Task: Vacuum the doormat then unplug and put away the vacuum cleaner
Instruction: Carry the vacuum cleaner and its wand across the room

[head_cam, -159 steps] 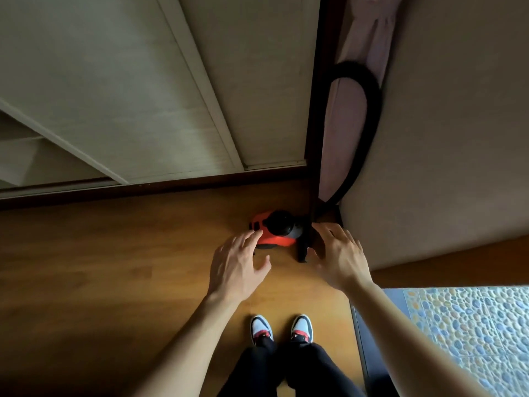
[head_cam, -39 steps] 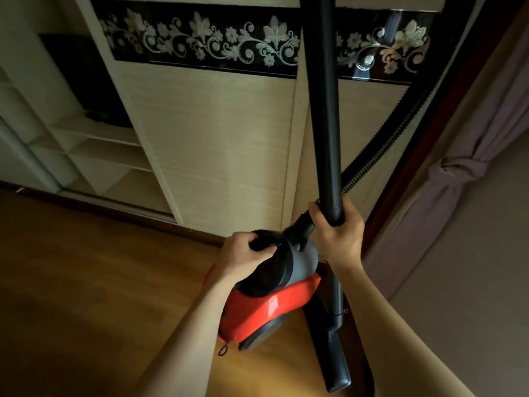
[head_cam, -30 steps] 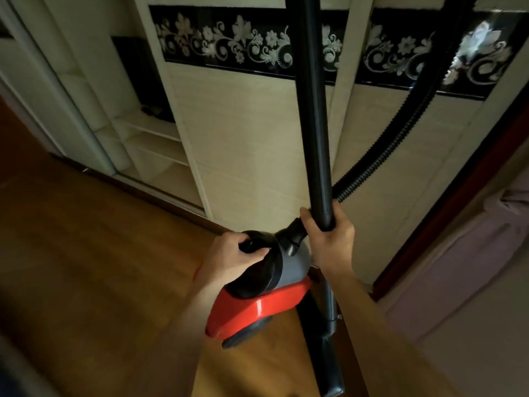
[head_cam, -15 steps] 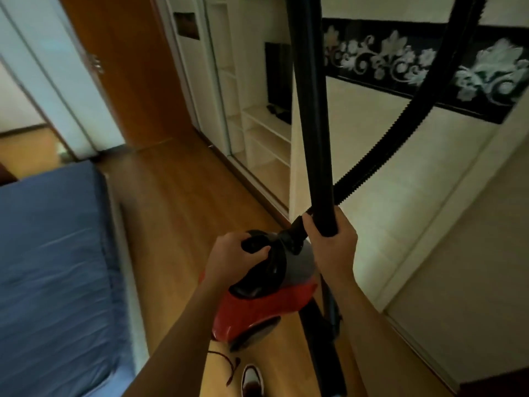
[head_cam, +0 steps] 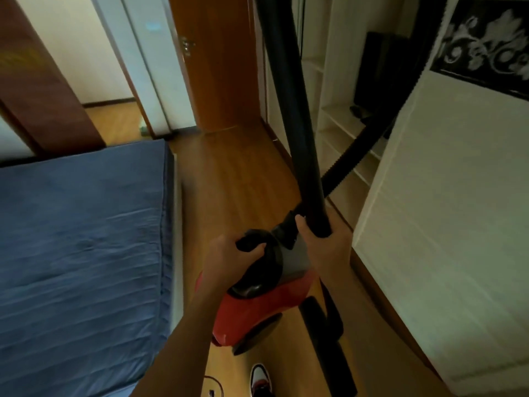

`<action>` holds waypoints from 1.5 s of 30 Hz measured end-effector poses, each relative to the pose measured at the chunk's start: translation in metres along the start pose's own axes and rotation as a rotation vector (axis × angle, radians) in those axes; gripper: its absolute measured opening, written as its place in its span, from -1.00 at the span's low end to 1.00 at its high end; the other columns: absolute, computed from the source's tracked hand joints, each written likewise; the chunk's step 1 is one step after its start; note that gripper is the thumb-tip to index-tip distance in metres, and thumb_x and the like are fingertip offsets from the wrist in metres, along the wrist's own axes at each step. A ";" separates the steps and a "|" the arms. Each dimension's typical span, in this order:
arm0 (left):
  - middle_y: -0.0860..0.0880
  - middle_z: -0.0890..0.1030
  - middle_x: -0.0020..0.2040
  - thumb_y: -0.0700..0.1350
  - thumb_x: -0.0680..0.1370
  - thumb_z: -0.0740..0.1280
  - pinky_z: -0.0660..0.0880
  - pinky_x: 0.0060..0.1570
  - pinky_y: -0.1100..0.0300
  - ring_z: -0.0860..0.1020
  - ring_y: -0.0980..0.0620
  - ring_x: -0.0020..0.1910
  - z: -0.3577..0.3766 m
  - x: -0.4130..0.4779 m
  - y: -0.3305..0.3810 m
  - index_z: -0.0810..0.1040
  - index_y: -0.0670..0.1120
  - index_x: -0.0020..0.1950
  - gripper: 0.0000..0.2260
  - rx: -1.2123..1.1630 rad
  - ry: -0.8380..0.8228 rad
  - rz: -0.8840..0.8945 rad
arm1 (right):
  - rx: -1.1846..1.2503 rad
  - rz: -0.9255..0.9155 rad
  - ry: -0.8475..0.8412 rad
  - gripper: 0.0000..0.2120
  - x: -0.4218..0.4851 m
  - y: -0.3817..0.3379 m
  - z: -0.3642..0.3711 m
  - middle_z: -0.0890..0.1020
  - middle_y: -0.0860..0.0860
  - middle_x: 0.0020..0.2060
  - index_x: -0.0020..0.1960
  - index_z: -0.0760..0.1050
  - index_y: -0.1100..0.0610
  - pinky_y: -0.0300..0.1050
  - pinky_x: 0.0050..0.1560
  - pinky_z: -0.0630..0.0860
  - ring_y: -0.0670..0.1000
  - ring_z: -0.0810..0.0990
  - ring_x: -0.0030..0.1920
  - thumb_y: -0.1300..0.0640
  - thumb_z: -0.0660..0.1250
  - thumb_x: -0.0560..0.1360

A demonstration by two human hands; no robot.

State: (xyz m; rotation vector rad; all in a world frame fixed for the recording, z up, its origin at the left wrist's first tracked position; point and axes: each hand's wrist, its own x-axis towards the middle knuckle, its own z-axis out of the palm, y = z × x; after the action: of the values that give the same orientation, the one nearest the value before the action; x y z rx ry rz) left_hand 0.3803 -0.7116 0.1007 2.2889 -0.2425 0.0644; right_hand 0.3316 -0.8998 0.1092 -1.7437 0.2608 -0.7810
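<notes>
Vacuum cleaner (head_cam: 257, 308): a small canister with a glossy red shell, a grey upper section and a round black cap, held low in front of the person, between the bed and the wardrobe. It appears to be lifted clear of the wooden floor (head_cam: 237, 173). The left hand (head_cam: 226, 259) grips the black carrying handle (head_cam: 252, 239) on top, fingers curled round it. The right hand (head_cam: 326, 247) is wrapped round the lower end of the black wand (head_cam: 294, 110), which stands nearly upright and runs out of the top of the view. A ribbed black hose (head_cam: 369, 138) curves up to the right behind the wand. A long dark nozzle piece (head_cam: 329, 348) hangs just right of the red body.

A bed (head_cam: 80, 239) with a blue cover fills the left side. A pale wardrobe (head_cam: 458, 196) with a black floral band stands on the right, open shelves (head_cam: 340, 116) beside it. An orange-brown door (head_cam: 217, 61) stands ahead. A red, white and black shoe (head_cam: 260, 376) shows below the vacuum.
</notes>
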 end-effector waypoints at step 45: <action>0.04 0.61 -0.40 0.08 0.44 0.49 0.47 -0.48 0.29 0.58 0.18 -0.41 0.031 0.701 -0.076 0.65 0.00 -0.20 -0.84 0.065 0.300 -0.248 | 0.133 -0.029 -0.458 -0.82 0.631 0.166 0.407 0.66 -0.09 -0.26 -0.12 0.55 -0.19 -0.41 -0.19 0.51 -0.18 0.64 -0.16 0.06 0.49 0.54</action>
State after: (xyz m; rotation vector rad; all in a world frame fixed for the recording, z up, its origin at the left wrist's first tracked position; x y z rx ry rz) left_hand 1.0815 -0.7926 0.1116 2.3190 0.2011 0.2880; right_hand 1.0957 -0.9823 0.1358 -1.7485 -0.1242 -0.3911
